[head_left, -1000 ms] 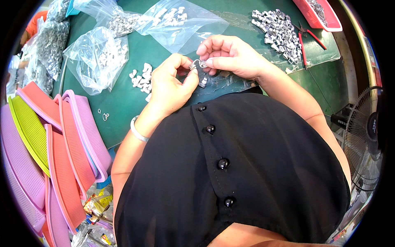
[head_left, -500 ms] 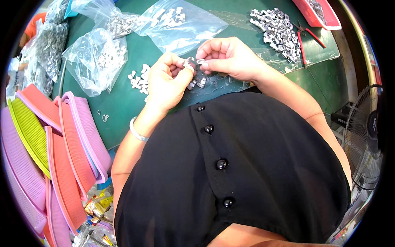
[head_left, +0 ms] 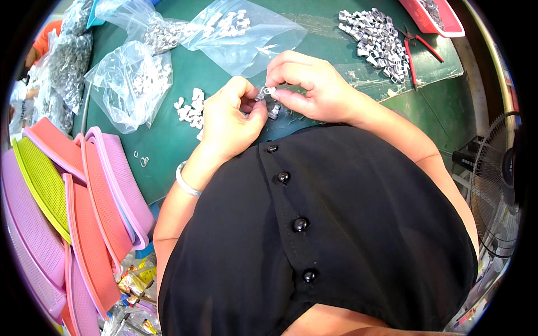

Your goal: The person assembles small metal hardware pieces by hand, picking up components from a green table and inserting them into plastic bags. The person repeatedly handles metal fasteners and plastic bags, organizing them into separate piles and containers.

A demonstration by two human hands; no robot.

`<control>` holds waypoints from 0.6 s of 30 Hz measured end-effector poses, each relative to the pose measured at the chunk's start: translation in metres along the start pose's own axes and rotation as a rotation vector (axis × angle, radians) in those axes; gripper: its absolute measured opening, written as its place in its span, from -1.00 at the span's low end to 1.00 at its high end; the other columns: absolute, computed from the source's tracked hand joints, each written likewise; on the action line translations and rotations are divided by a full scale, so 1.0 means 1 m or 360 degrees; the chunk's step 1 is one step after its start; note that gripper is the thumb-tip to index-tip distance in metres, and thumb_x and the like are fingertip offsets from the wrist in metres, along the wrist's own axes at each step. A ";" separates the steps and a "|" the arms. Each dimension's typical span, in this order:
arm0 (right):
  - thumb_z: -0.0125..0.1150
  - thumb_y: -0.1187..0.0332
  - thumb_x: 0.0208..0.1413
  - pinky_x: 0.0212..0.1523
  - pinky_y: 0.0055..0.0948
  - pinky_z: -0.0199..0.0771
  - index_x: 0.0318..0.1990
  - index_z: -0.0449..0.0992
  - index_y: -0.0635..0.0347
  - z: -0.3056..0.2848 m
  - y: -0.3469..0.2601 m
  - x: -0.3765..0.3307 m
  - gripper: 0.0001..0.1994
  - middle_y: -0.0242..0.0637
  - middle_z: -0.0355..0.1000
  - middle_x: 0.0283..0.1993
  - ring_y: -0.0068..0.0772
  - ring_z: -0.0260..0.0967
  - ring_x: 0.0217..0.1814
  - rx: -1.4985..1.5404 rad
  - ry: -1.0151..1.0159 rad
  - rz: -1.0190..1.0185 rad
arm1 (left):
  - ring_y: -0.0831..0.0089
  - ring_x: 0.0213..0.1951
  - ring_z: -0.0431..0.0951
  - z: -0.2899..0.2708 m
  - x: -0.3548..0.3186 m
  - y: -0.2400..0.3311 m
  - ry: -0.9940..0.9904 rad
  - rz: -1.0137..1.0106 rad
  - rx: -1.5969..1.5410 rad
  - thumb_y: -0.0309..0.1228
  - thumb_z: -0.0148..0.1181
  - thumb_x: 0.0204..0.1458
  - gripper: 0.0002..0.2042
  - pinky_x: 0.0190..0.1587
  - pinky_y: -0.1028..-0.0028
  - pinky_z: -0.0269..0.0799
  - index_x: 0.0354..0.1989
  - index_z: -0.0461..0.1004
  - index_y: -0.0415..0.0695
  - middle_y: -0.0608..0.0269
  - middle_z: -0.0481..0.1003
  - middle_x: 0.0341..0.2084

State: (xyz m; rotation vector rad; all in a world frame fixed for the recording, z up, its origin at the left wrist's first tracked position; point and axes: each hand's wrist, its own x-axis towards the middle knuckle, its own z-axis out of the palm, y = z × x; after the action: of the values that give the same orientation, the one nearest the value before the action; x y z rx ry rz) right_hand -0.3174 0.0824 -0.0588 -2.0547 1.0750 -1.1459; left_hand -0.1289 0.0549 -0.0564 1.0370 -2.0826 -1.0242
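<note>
Currently the left hand point(head_left: 227, 120) and right hand point(head_left: 311, 89) pinch one small metal clip point(head_left: 268, 91) between closed fingertips, above the green table point(head_left: 179, 140) near edge; judged light, stiff, slippery, best held by its edges.

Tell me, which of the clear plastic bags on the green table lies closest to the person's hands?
The flat bag at top centre, holding only a few small pale pieces. Its lower corner reaches almost to the right hand. The fuller, crumpled bags sit farther left.

Green table point(head_left: 168, 140) with bags point(head_left: 131, 84), metal parts point(head_left: 378, 39)
</note>
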 end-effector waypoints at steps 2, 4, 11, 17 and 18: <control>0.16 0.59 -0.14 -0.24 -0.47 0.39 -0.35 0.42 0.27 0.000 0.000 0.000 -0.85 -0.26 0.36 -0.27 -0.32 0.36 -0.24 0.0004 -0.0006 0.0014 | 0.55 -0.56 0.44 -0.001 0.000 0.003 -0.0015 0.0059 0.0022 -0.59 0.16 -0.22 -0.86 -0.47 0.57 0.39 -0.48 0.32 -0.22 0.25 0.39 -0.60; 0.16 0.59 -0.14 -0.24 -0.47 0.39 -0.35 0.42 0.27 0.000 0.001 0.000 -0.85 -0.26 0.36 -0.27 -0.32 0.36 -0.25 0.0004 0.0016 0.0001 | 0.54 -0.56 0.43 -0.001 0.000 0.003 -0.0028 0.0101 0.0004 -0.59 0.16 -0.21 -0.86 -0.48 0.57 0.39 -0.49 0.31 -0.22 0.26 0.38 -0.60; 0.16 0.59 -0.12 -0.26 -0.49 0.38 -0.34 0.42 0.26 0.001 0.003 0.000 -0.86 -0.27 0.38 -0.29 -0.38 0.37 -0.27 0.0126 -0.0007 0.0077 | 0.52 -0.56 0.39 -0.004 0.000 0.000 0.0032 0.0240 0.0016 -0.60 0.17 -0.22 -0.86 -0.48 0.57 0.38 -0.49 0.33 -0.21 0.28 0.36 -0.59; 0.16 0.59 -0.12 -0.26 -0.49 0.37 -0.33 0.42 0.26 0.001 0.003 -0.001 -0.86 -0.26 0.38 -0.29 -0.39 0.37 -0.29 0.0174 -0.0030 0.0151 | 0.53 -0.55 0.39 -0.004 -0.001 0.004 0.0034 0.0193 -0.0061 -0.60 0.16 -0.22 -0.88 -0.48 0.57 0.37 -0.49 0.35 -0.21 0.28 0.37 -0.58; 0.16 0.58 -0.11 -0.26 -0.49 0.37 -0.33 0.42 0.26 0.002 0.003 -0.001 -0.86 -0.26 0.38 -0.29 -0.40 0.37 -0.29 0.0177 -0.0036 0.0151 | 0.52 -0.55 0.39 -0.004 -0.001 0.005 0.0036 0.0186 -0.0053 -0.60 0.16 -0.22 -0.88 -0.49 0.57 0.37 -0.50 0.35 -0.21 0.28 0.37 -0.58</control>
State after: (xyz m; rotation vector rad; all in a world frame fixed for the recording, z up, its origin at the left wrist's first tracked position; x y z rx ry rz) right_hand -0.3174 0.0815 -0.0622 -1.9063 1.0618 -1.1072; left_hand -0.1272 0.0565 -0.0505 0.8951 -2.0744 -0.9812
